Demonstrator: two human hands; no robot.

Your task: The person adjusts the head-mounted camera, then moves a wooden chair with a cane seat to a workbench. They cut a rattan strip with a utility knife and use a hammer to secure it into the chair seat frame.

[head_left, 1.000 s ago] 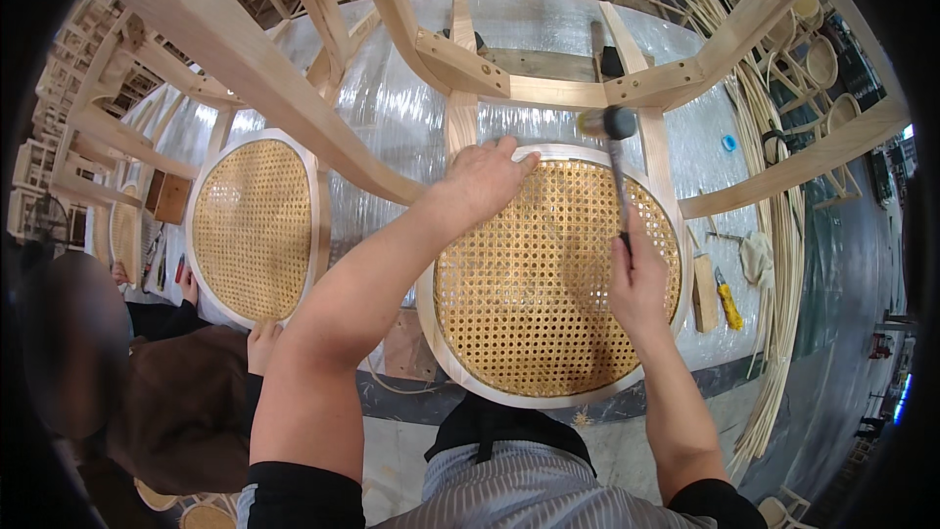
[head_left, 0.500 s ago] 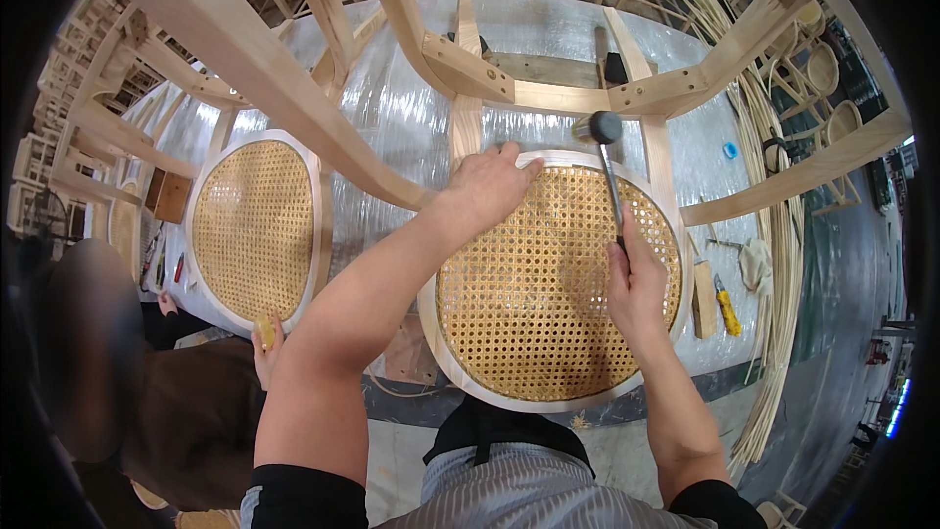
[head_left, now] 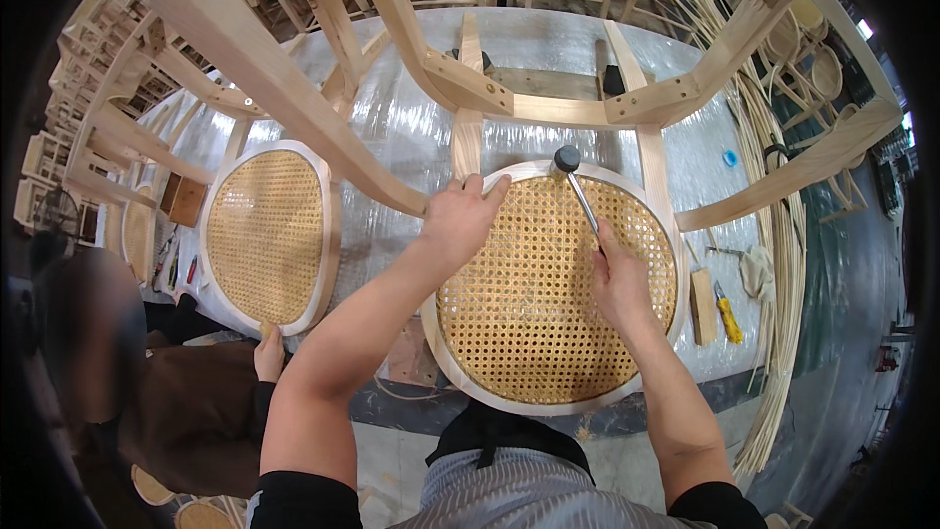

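A round chair seat (head_left: pixel 548 313) with woven cane in a pale wooden rim lies before me, part of an upturned chair frame. My left hand (head_left: pixel 460 220) grips the seat's rim at the upper left, fingers over its outer edge and the thumb on top. In my right hand (head_left: pixel 622 279) is a mallet (head_left: pixel 584 198), its dark head at the far part of the rim, near the cane's edge. The fingers wrap round the handle's lower end. Whether the head touches the rim, I cannot tell.
Chair legs and rails (head_left: pixel 563 110) arch over the seat's far side. At right lie a wooden block (head_left: pixel 703 307), a yellow-handled tool (head_left: pixel 727 313), a cloth (head_left: pixel 756 269) and long cane strips (head_left: pixel 783 313). A co-worker's hand (head_left: pixel 268 355) touches another cane seat (head_left: pixel 266 235) at left.
The mallet head has come down and left onto the far rim. My left hand has slid left along the rim. The view has shifted slightly.
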